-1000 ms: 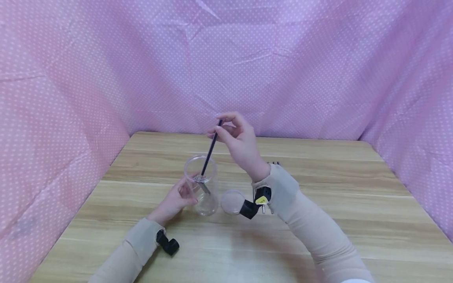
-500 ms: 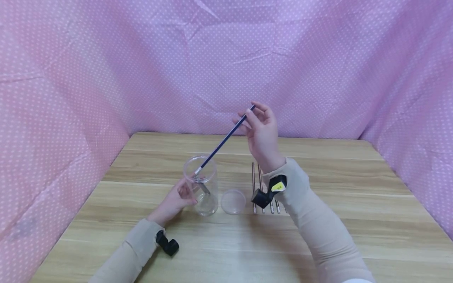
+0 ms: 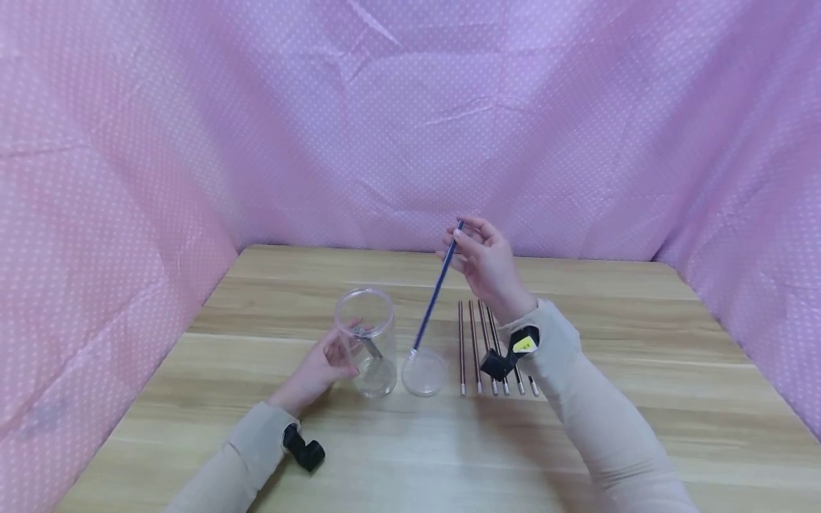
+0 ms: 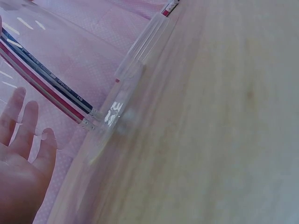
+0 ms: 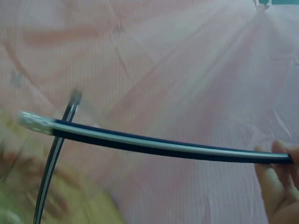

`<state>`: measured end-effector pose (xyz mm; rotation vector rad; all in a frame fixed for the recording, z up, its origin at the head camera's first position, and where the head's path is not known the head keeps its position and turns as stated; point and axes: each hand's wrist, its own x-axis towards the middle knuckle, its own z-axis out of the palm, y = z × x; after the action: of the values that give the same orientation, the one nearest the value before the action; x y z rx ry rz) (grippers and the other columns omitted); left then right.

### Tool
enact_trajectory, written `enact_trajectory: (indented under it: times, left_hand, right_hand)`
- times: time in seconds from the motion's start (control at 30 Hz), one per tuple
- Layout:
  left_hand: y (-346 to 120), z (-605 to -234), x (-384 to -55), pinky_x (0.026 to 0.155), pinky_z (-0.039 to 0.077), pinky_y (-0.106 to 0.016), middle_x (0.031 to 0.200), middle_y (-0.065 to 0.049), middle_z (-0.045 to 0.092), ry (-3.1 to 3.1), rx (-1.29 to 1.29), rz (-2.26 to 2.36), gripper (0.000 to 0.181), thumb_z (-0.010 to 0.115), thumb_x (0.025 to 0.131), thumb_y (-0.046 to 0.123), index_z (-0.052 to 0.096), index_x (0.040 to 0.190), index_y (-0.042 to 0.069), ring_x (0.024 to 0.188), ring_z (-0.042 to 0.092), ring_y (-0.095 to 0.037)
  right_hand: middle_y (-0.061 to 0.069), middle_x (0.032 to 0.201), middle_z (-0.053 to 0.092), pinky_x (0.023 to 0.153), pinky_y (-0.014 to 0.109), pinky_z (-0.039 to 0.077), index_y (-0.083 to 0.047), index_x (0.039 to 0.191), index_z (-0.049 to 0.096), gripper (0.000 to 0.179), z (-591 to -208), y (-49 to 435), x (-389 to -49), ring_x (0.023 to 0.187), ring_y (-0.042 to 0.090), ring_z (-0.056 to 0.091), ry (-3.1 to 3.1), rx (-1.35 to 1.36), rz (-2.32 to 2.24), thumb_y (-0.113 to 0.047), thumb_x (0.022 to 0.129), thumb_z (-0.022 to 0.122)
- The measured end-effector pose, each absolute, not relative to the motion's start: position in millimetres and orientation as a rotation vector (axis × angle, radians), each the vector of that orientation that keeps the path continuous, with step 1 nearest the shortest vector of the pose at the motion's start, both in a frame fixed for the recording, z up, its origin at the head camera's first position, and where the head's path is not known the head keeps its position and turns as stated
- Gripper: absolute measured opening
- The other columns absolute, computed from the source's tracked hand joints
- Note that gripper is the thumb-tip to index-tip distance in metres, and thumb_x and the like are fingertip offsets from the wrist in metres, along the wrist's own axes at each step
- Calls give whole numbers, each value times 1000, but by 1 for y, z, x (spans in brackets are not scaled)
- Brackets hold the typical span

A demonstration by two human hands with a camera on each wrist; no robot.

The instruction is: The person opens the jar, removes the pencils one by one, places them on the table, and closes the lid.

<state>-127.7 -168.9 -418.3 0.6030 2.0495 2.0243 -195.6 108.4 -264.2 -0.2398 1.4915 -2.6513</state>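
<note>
My left hand (image 3: 314,374) holds the side of a tall clear plastic jar (image 3: 388,356), which stands upright on the table with its mouth uncovered. Through its wall, the left wrist view shows a dark blue pencil (image 4: 58,81) and a red striped pencil (image 4: 44,95) leaning inside. Higher up and to the right, my right hand (image 3: 490,267) pinches another dark blue striped pencil (image 3: 436,296) near its upper end. That pencil slants down to the left, silvery end lowest, overlapping the far edge of a round clear lid (image 3: 425,374) in the head view.
Right of the lid, several striped pencils (image 3: 462,349) lie side by side on the wooden table (image 3: 385,456), partly hidden by my right wrist and its camera (image 3: 507,360). Pink dotted cloth (image 3: 410,142) hangs behind the table and along both sides.
The pencil in my right hand has moved right, from over the jar's mouth to above the lid, and now hangs steeper than half a second ago. My left hand stays on the jar.
</note>
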Motion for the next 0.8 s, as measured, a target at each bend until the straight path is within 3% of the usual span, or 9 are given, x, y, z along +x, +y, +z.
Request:
enact_trajectory:
  times: [0.23, 0.4, 0.53, 0.63, 0.8]
  left_hand:
    - [-168, -420, -128, 110, 25, -15, 150, -24, 25, 2042, 583, 2032, 84, 62, 76, -9, 19, 148, -1, 129, 38, 4]
    - [-168, -419, -130, 110, 27, -16, 150, -23, 26, 2029, 624, 2044, 84, 61, 76, -10, 17, 147, -2, 128, 39, 3]
    - [-168, -419, -130, 105, 30, -10, 149, -18, 32, 2005, 651, 2071, 83, 60, 76, -12, 17, 146, -6, 126, 42, 5]
    - [-168, -419, -130, 104, 30, -10, 149, -20, 31, 1995, 659, 2078, 83, 60, 76, -12, 15, 145, -8, 125, 42, 6]
    - [-167, -419, -129, 105, 30, -9, 149, -25, 25, 1996, 637, 2070, 84, 62, 76, -10, 15, 146, -7, 125, 41, 7]
  right_hand:
    - [-2, 93, 61, 79, 30, 59, -14, 106, 52, 24, -299, 138, -203, 83, 9, 61, 1738, -311, -2332, 5, 95, 44]
    - [-3, 93, 63, 79, 31, 59, -16, 105, 53, 25, -319, 165, -209, 85, 8, 63, 1816, -368, -2194, 5, 94, 46]
    - [-6, 92, 64, 76, 26, 58, -17, 105, 53, 23, -330, 189, -214, 85, 7, 63, 1887, -371, -2083, 3, 94, 47]
    - [-8, 92, 64, 77, 24, 58, -13, 109, 51, 20, -335, 205, -218, 86, 7, 62, 1967, -351, -1984, 1, 95, 48]
    - [-6, 95, 63, 84, 32, 57, -3, 117, 47, 23, -338, 226, -225, 89, 8, 63, 2056, -328, -1864, 1, 94, 49]
